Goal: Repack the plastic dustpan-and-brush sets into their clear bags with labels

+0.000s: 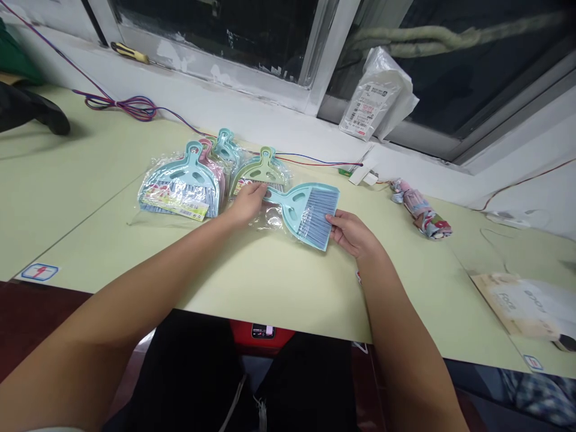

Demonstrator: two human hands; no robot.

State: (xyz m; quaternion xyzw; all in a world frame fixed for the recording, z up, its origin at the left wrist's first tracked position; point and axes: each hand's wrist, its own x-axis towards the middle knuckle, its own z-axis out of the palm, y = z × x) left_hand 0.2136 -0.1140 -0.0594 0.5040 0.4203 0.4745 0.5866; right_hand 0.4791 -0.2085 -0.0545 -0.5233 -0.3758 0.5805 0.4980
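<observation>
A light blue dustpan (293,207) with a grey-blue brush (318,215) lying in it is held between my two hands above the table. My left hand (248,203) is closed round the handle end, where clear plastic wrap bunches below. At the pan's wide edge, the fingers and thumb of my right hand (350,233) pinch the rim. Left of my left hand stands a stack of wrapped dustpan sets, with a blue dustpan (180,180) in front and pink behind. A wrapped green dustpan (265,168) and another blue one (226,147) sit behind my left hand.
Coiled red-blue cable (135,108) runs along the wall. A screwdriver (130,53) and a plastic bag with a label (373,99) rest on the window ledge. To the right lie a folded patterned umbrella-like bundle (423,210) and a package (517,303) on the table (288,282).
</observation>
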